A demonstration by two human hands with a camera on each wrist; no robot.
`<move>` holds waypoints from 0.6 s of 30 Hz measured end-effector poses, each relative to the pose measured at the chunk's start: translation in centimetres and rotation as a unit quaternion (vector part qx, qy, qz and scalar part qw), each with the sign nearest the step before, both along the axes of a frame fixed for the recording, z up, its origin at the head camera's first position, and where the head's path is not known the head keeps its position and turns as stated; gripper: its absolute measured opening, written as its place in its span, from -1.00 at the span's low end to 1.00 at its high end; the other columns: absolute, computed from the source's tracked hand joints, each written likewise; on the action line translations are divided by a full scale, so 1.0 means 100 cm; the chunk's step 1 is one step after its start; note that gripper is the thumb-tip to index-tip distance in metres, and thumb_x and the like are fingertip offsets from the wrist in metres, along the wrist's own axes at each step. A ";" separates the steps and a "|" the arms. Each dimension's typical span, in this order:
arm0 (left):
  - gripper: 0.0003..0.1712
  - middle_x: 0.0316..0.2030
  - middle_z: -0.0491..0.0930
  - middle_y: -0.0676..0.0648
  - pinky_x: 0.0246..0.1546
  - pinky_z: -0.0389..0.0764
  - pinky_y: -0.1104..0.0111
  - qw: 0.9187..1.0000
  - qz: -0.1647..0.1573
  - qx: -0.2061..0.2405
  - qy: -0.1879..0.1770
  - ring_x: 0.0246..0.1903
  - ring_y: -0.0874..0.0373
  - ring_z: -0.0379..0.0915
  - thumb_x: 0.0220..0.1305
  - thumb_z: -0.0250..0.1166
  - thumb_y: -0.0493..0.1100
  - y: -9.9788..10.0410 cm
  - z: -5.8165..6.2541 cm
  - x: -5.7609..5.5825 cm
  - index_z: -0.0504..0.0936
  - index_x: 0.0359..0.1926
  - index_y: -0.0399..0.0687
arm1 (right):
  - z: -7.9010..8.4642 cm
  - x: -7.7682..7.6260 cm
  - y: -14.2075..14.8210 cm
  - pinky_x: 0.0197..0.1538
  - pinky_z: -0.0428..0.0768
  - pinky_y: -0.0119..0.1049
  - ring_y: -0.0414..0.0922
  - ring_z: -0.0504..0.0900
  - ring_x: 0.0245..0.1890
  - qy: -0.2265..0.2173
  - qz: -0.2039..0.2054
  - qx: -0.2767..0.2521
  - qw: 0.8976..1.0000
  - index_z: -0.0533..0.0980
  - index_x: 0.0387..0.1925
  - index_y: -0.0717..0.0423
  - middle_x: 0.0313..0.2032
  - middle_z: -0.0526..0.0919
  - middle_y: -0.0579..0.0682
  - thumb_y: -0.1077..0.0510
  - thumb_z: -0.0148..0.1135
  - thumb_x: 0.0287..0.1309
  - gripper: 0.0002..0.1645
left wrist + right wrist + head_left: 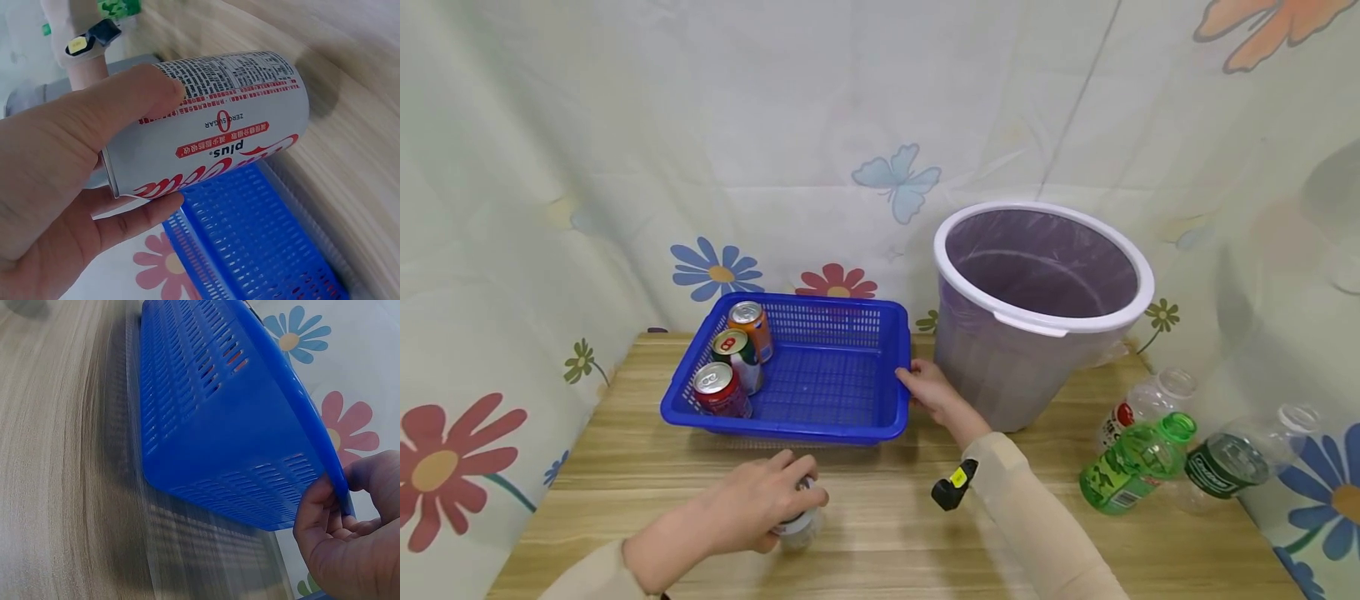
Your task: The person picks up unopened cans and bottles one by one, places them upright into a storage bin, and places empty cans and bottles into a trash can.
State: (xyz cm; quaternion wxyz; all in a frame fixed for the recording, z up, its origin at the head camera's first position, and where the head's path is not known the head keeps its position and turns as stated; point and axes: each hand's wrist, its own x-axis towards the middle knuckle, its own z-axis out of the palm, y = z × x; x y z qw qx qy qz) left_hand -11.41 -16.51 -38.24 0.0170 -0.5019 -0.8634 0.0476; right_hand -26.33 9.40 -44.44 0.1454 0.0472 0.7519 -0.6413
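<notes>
My left hand (767,504) grips a white soda can (219,125) with red lettering, over the table in front of the basket. In the left wrist view the thumb lies along the can's printed side and the fingers go round beneath it. My right hand (929,390) pinches the right rim of the blue plastic basket (820,431), thumb on one side of the rim and curled fingers on the other. Inside the basket's left end stand an orange can (758,333), a green can (741,367) and a red can (726,396).
Right of the basket stands a tall bin (1000,367) with a white rim and a liner. Further right are a green bottle (1131,471) and two clear bottles, one with a dark green label (1217,467), one with a red mark (1123,414). A flowered curtain hangs behind the wooden table (880,533).
</notes>
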 end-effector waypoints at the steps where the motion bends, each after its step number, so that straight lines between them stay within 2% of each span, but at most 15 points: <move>1: -0.26 -0.12 0.37 0.00 -0.47 0.55 0.44 1.000 -0.001 -0.002 0.000 -0.25 0.12 0.38 -0.37 0.56 -0.04 0.000 0.001 0.000 0.42 -0.05 0.17 | 0.000 0.000 0.000 -0.51 0.46 -0.46 -0.26 0.47 -0.55 0.000 0.001 -0.002 1.000 0.34 -0.15 0.35 -0.45 0.48 -0.04 0.19 -0.03 0.27 -0.75; 10: -0.26 -0.12 0.37 -0.01 -0.41 0.57 0.41 1.000 -0.010 -0.012 0.014 -0.22 0.11 0.38 -0.39 0.55 -0.04 -0.001 0.014 -0.001 0.42 -0.06 0.17 | 0.000 0.000 0.000 -0.51 0.45 -0.46 -0.26 0.46 -0.56 0.001 0.000 -0.001 1.000 0.35 -0.13 0.36 -0.44 0.49 -0.01 0.19 -0.03 0.26 -0.72; 18: -0.29 -0.10 0.38 -0.03 -0.34 0.58 0.39 1.000 -0.009 -0.015 0.005 -0.19 0.11 0.38 -0.32 0.52 -0.04 -0.002 0.025 -0.003 0.44 -0.02 0.17 | -0.001 -0.001 0.001 -0.48 0.46 -0.42 -0.26 0.46 -0.57 0.001 0.006 -0.002 1.000 0.34 -0.14 0.35 -0.45 0.49 -0.01 0.19 -0.03 0.27 -0.74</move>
